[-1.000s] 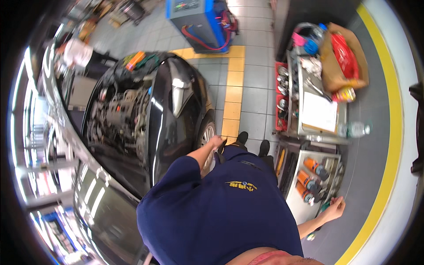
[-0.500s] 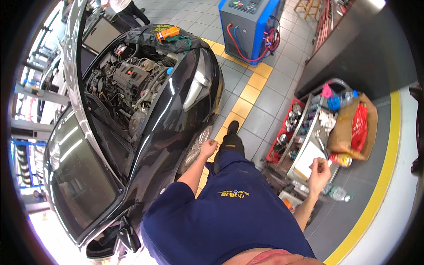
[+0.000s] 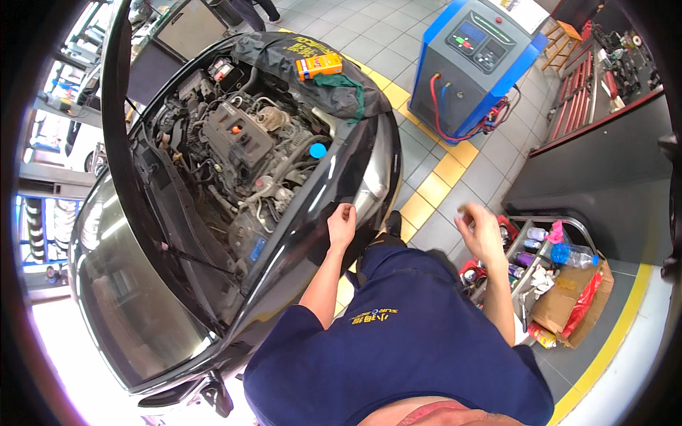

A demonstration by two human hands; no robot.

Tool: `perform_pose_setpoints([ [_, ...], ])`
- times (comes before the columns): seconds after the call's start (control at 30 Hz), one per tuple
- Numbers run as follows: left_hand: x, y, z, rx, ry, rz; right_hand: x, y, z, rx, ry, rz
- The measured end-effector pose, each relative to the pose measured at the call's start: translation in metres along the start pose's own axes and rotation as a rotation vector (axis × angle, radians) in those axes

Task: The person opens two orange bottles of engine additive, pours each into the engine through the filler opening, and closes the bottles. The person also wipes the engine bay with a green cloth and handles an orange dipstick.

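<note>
Bare hands beside a black car [image 3: 273,273], head view; clock hours are read from a dial centred on the left hand. The left hand [image 3: 342,226] lies over the car's near fender, close to the headlamp [image 3: 374,174] at one o'clock; contact with the paint cannot be judged. Its fingers are loosely curled, tips close together; no object shows, though a small one could be hidden. The right hand [image 3: 482,233], at three o'clock, is raised clear of the trolley [image 3: 520,238] at four; its fingers are bent and half spread, thumb apart, with nothing visible in the gap. The exposed engine [image 3: 238,138] occupies ten o'clock. Near twelve, an orange box [image 3: 318,66] rests on a dark cover [image 3: 273,53], beside a green cloth [image 3: 341,89].

Likely hazards: a tug on the cover or cloth might slide the box into the engine bay or off the car's nose; a ring or grit under the left hand might mark the fender; a low swing of the right forearm might knock over loose items on the trolley, such as the blue-wrapped bottle [image 3: 565,253]; and a careless step toward one o'clock might snag the red hose [image 3: 435,106] of the blue-grey machine [image 3: 455,60].
</note>
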State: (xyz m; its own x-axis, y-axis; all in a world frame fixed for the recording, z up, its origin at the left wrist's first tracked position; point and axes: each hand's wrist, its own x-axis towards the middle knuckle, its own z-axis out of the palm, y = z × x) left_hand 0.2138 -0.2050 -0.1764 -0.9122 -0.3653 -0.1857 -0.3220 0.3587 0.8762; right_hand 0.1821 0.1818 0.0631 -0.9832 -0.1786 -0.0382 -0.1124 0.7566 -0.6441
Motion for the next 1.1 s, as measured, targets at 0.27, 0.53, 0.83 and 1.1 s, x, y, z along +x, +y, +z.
perform_pose_setpoints([
  [0.27, 0.034, 0.016, -0.039, -0.189, 0.165, -0.219, 0.244, -0.052, 0.073, 0.203, -0.31, -0.258],
  [0.53, 0.041, 0.025, -0.024, -0.274, 0.372, -0.398, 0.468, -0.06, 0.21, -0.058, -0.462, -0.369],
  [0.83, 0.05, 0.066, 0.026, -0.279, 0.754, -0.617, 0.657, -0.056, 0.348, -0.31, -0.695, -0.339],
  [1.1, 0.101, 0.146, 0.083, -0.343, 0.777, -0.604, 0.68, -0.024, 0.358, -0.004, -0.546, -0.4],
])
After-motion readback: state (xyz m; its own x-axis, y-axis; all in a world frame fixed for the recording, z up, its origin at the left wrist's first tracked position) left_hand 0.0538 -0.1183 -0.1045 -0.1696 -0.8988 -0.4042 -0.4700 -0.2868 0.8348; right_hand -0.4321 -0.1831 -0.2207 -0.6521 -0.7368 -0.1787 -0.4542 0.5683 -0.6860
